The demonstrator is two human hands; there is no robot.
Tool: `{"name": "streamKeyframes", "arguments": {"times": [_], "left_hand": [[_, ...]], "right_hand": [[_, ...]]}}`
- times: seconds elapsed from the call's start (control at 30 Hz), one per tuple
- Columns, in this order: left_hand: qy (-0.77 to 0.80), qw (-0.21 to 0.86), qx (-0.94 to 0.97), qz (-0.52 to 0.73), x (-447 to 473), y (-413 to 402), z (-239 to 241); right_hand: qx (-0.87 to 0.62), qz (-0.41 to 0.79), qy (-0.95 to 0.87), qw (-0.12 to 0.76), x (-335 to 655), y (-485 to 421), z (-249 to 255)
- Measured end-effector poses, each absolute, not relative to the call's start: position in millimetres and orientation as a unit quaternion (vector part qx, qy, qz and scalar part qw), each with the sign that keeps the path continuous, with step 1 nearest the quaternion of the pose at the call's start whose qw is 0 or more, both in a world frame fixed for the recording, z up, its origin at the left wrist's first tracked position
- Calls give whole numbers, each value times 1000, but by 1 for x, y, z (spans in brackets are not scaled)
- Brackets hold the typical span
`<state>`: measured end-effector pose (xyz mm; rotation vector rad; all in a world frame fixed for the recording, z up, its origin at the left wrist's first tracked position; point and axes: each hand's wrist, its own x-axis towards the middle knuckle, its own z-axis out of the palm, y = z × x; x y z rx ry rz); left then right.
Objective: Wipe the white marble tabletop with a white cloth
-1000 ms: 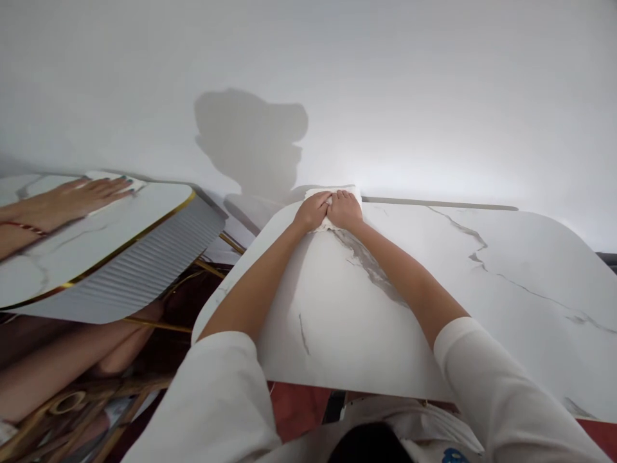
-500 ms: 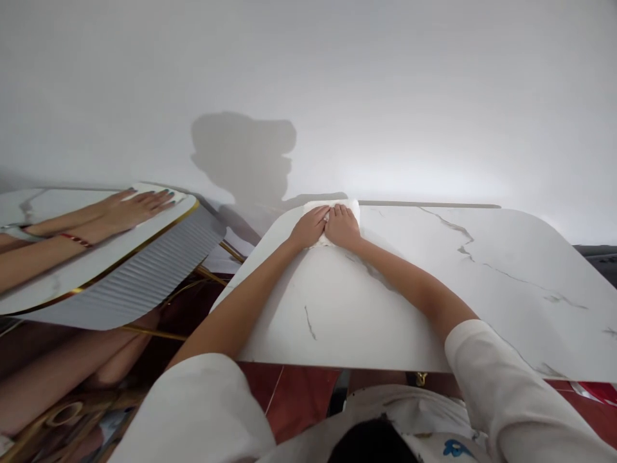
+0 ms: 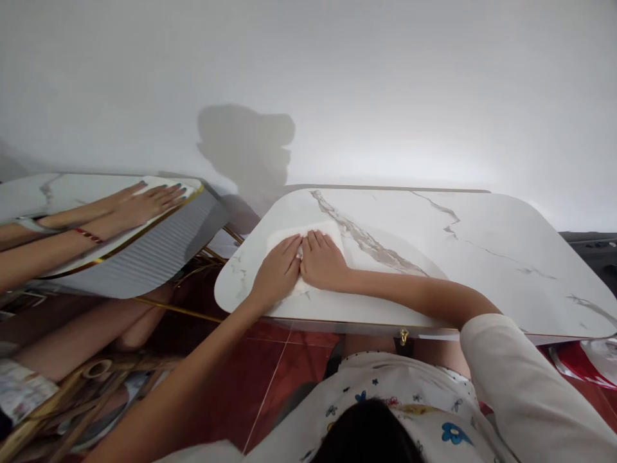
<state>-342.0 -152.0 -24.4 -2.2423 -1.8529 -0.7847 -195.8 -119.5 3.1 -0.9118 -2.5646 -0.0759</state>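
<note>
A white cloth (image 3: pixel 335 231) lies folded on the left part of the white marble-patterned table (image 3: pixel 482 263). My left hand (image 3: pixel 278 270) rests palm down on its left side, fingers stretched forward. Beside it, my right hand (image 3: pixel 324 260) presses flat on the cloth, with its fingertips meeting those of the left. Both hands cover the middle of the cloth, so only its edges show.
To the left, another person's hands (image 3: pixel 152 200) lie on a white cloth at a second marble-patterned table (image 3: pixel 110 241) with a gold edge. A pale wall (image 3: pixel 385 83) stands directly behind both tables. Red floor tiles (image 3: pixel 270 373) show below.
Both my hands and the cloth have slid from the table's far edge back towards me and slightly left. The other person's hands have shifted a little to the right in view.
</note>
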Motion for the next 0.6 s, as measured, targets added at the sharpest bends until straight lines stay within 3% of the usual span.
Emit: {"name": "streamKeyframes", "arguments": {"times": [0.3, 0.6], "left_hand": [[-631, 81, -721, -275, -299, -199, -28], [-605, 58, -750, -261, -259, -169, -22]], "right_hand": [[-292, -30, -937, 187, -154, -156, 10], [-315, -39, -929, 192, -111, -134, 12]]}}
